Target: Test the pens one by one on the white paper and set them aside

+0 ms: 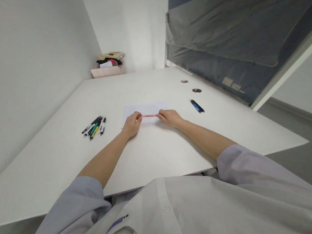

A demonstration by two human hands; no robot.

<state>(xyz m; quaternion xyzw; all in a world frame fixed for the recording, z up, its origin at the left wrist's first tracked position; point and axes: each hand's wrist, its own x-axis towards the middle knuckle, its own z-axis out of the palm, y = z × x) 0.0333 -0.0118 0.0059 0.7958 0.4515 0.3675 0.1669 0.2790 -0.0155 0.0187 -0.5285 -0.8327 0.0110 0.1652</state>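
Observation:
A thin pinkish-red pen (149,116) is held level above a sheet of white paper (149,107) on the table. My left hand (132,124) pinches its left end, and the fingers of my right hand (170,117) are closed on the other end. Both tips of the pen are hidden in my fingers. To the left of my left hand lies a loose pile of several pens (95,128), black, white, green and yellow. On the right, beyond my right hand, a few blue and black pens (197,106) lie side by side.
The white table (155,152) runs up to a wall on the left. Two round grommets (197,90) are set in its right side. A pink box (106,71) with cloth items stands at the far end. A dark panel with a grey cover (224,26) borders the right edge.

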